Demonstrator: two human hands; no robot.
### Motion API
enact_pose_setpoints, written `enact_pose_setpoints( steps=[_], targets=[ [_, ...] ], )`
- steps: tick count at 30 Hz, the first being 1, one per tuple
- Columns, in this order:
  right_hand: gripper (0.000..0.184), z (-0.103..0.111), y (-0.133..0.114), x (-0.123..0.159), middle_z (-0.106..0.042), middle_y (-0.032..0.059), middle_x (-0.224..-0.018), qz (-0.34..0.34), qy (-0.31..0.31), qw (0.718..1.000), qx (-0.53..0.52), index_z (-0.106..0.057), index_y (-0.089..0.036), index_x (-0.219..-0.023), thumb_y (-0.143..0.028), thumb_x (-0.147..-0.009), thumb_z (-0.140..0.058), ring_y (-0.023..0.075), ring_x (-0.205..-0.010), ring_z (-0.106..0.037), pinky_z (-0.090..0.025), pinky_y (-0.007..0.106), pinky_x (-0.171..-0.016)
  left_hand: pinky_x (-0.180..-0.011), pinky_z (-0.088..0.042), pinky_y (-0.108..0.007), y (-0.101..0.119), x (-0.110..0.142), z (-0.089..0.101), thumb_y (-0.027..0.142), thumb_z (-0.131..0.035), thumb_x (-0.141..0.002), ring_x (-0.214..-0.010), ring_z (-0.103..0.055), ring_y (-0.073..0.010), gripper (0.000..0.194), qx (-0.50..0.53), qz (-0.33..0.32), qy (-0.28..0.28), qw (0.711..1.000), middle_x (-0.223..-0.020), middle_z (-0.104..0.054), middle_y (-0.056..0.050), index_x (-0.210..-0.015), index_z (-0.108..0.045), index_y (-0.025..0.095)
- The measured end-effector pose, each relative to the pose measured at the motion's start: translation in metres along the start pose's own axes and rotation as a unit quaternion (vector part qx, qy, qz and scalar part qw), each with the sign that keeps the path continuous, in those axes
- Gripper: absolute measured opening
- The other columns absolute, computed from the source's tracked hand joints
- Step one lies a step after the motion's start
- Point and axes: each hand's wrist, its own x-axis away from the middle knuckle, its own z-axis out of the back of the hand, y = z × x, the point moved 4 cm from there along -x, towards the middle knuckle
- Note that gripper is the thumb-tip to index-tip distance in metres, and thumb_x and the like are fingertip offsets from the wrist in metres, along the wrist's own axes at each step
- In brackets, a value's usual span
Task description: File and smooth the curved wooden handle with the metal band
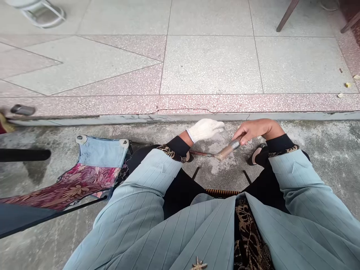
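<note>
My left hand (206,129) wears a white knitted glove and hovers above the concrete. Its fingers curl together toward the right; the palm side is hidden, so anything inside them cannot be made out. Bare and palm down, my right hand (256,128) pinches a worn wooden handle (227,151) near its grey metal band. This handle slants down to the left, its pale end lowest. What continues beyond my right fingers is hidden. A thin reddish-brown rod (203,153) appears left of the handle's end; whether the two are joined I cannot tell.
A folding chair of denim and flowered cloth (92,176) stands at left. Ahead runs a low tiled step edge (180,117), with a dark cylinder (23,109) on it. A white stool (45,15) is at upper left; a table leg (287,15) is at upper right.
</note>
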Motion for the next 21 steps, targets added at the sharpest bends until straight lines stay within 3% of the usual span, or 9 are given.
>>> enact_pose_setpoints(
  steps=[2, 4, 6, 10, 13, 15, 16, 18, 21],
  targets=[
    [0.056, 0.013, -0.002, 0.013, -0.071, 0.004, -0.083, 0.035, 0.128, 0.99, -0.057, -0.077, -0.013, -0.116, -0.054, -0.078, -0.077, 0.0144, -0.071, -0.058, -0.045, 0.029, -0.069, -0.074, -0.043, -0.026, 0.0, -0.002, -0.004, 0.036, -0.043, -0.102, -0.086, -0.067, -0.018, 0.034, 0.063, 0.02, 0.004, 0.998, -0.101, -0.076, -0.005, -0.112, -0.071, 0.019],
    [0.052, 0.024, 0.001, 0.022, -0.071, 0.0049, -0.084, 0.041, 0.253, 0.96, -0.112, -0.077, -0.013, -0.113, -0.052, -0.078, -0.078, 0.0145, -0.071, -0.058, -0.046, 0.03, -0.069, -0.076, -0.045, -0.026, 0.003, -0.004, -0.009, 0.038, -0.042, -0.102, -0.083, -0.066, -0.0179, 0.036, 0.108, 0.03, 0.003, 0.994, -0.098, -0.075, -0.005, -0.112, -0.07, 0.017],
    [0.044, 0.028, 0.008, 0.023, -0.071, 0.0057, -0.086, 0.032, 0.34, 0.926, -0.159, -0.077, -0.014, -0.104, -0.049, -0.078, -0.078, 0.014, -0.07, -0.057, -0.046, 0.03, -0.066, -0.076, -0.045, -0.027, 0.009, -0.006, -0.014, 0.04, -0.041, -0.102, -0.082, -0.064, -0.018, 0.037, 0.123, 0.023, -0.003, 0.992, -0.094, -0.073, -0.005, -0.11, -0.07, 0.017],
    [0.031, 0.032, 0.022, 0.006, -0.073, 0.0093, -0.096, -0.013, 0.441, 0.877, -0.19, -0.073, -0.016, -0.096, -0.044, -0.084, -0.069, 0.0149, -0.072, -0.06, -0.047, 0.029, -0.064, -0.074, -0.045, -0.028, 0.016, -0.007, -0.018, 0.04, -0.039, -0.102, -0.077, -0.061, -0.0172, 0.036, 0.124, 0.007, -0.016, 0.992, -0.086, -0.069, -0.003, -0.099, -0.067, 0.017],
    [0.027, 0.036, 0.028, -0.002, -0.074, 0.0106, -0.098, -0.112, 0.487, 0.863, -0.074, -0.073, -0.016, -0.103, -0.036, -0.091, -0.06, 0.0178, -0.077, -0.063, -0.047, 0.03, -0.068, -0.07, -0.043, -0.027, 0.019, -0.007, -0.022, 0.04, -0.039, -0.102, -0.072, -0.058, -0.0156, 0.036, 0.136, -0.013, -0.041, 0.99, -0.081, -0.067, -0.002, -0.092, -0.065, 0.018],
    [0.026, 0.037, 0.027, -0.004, -0.073, 0.0113, -0.097, -0.197, 0.461, 0.862, 0.073, -0.074, -0.016, -0.106, -0.032, -0.092, -0.059, 0.0202, -0.081, -0.063, -0.044, 0.031, -0.069, -0.068, -0.042, -0.027, 0.02, -0.006, -0.025, 0.041, -0.039, -0.102, -0.069, -0.058, -0.0149, 0.036, 0.145, -0.028, -0.061, 0.987, -0.081, -0.067, -0.002, -0.092, -0.065, 0.018],
    [0.024, 0.035, 0.027, -0.006, -0.073, 0.0115, -0.095, -0.232, 0.419, 0.866, 0.143, -0.075, -0.016, -0.103, -0.03, -0.091, -0.061, 0.021, -0.08, -0.062, -0.043, 0.032, -0.069, -0.067, -0.042, -0.026, 0.021, -0.006, -0.026, 0.041, -0.039, -0.101, -0.069, -0.058, -0.0147, 0.036, 0.148, -0.032, -0.069, 0.986, -0.081, -0.067, -0.002, -0.094, -0.065, 0.019],
    [0.017, 0.026, 0.027, -0.012, -0.071, 0.0102, -0.085, -0.269, 0.285, 0.891, 0.228, -0.077, -0.016, -0.093, -0.026, -0.088, -0.064, 0.0206, -0.075, -0.06, -0.039, 0.032, -0.066, -0.067, -0.041, -0.026, 0.021, -0.005, -0.026, 0.041, -0.04, -0.101, -0.07, -0.059, -0.0147, 0.035, 0.144, -0.037, -0.077, 0.986, -0.083, -0.068, -0.001, -0.096, -0.067, 0.019],
    [0.014, 0.005, 0.026, -0.016, -0.067, 0.0042, -0.07, -0.229, 0.065, 0.954, 0.18, -0.078, -0.017, -0.086, -0.02, -0.084, -0.065, 0.0164, -0.064, -0.056, -0.038, 0.03, -0.063, -0.071, -0.042, -0.026, 0.019, -0.004, -0.022, 0.038, -0.043, -0.1, -0.075, -0.061, -0.0157, 0.033, 0.118, -0.039, -0.072, 0.99, -0.085, -0.07, -0.002, -0.097, -0.069, 0.019]
  ],
)
